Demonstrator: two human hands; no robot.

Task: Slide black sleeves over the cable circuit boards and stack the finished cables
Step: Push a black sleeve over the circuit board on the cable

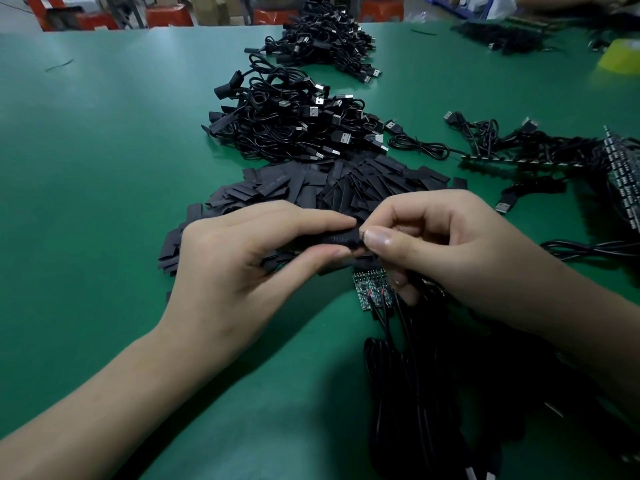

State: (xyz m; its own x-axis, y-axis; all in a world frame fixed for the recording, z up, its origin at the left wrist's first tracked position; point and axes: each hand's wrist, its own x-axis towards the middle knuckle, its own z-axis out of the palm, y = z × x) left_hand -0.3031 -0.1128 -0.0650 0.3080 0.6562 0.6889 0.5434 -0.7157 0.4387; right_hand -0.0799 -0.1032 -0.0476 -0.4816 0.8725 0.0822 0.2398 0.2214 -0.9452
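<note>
Snagging is my main worry: if the board enters skewed, its corners catch the sleeve (pixel 332 238) mouth, or the soldered wires bend. The left hand (pixel 239 261) pinches the sleeve between thumb and fingers, above the loose sleeve pile (pixel 304 188); the right hand (pixel 446 251) curls its fingers, pinching at the open end. Fingers hide the board; I cannot tell how far in it is. The finished cables (pixel 287 126) are heaped beyond.
</note>
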